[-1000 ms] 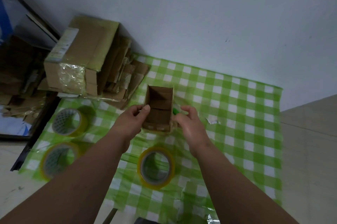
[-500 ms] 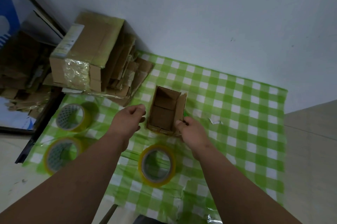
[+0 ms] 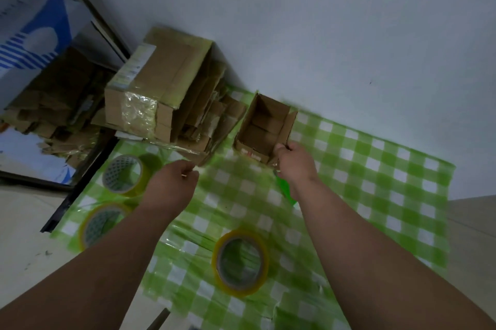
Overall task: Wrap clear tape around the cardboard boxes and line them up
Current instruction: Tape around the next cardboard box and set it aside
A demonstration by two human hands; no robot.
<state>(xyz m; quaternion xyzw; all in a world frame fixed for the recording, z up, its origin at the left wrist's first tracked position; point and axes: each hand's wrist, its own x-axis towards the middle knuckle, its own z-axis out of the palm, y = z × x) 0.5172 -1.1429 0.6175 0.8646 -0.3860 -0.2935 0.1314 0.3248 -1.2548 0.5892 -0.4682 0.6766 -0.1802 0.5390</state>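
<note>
The near right corner of the open box point(image 3: 264, 128) is being pinched by the right hand point(image 3: 294, 166); the box's long axis is being held running away from the grip toward the wall point(image 3: 349, 34), beside the stack point(image 3: 161, 96). The left hand point(image 3: 171, 184), loosely curled and apparently empty, is being kept apart, nearer the tape rolls point(image 3: 240, 262).
</note>
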